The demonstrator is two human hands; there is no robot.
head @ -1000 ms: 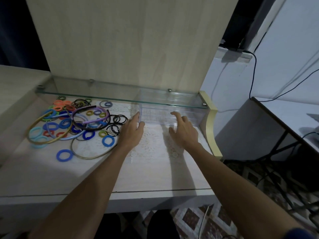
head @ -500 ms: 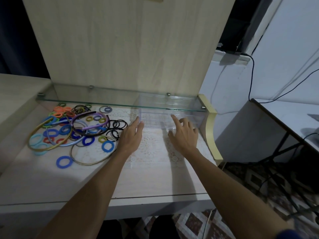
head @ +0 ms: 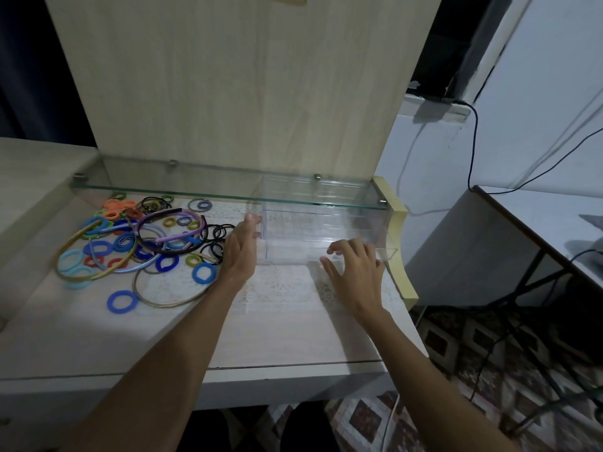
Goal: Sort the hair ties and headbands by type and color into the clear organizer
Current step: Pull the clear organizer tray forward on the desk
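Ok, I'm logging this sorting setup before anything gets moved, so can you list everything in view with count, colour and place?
Clear plastic organizer: one, transparent, under the glass shelf at the desk's back right.
Glass shelf: one, clear, along the wooden back panel.
Fabric hair ties: many, blue, light blue, orange, red, olive, heaped at the desk's left.
Thin black elastic hair ties: several, black, right edge of the heap.
Rigid headbands: several, purple, dark brown, gold, blue, lying across the heap.
White lace mat: one, white, desk centre.
Light wooden desk: one, pale wood.
Black cables: a few, black, on the right wall.
Left hand: flat against the organizer's left end.
Right hand: fingers curled at the organizer's front.
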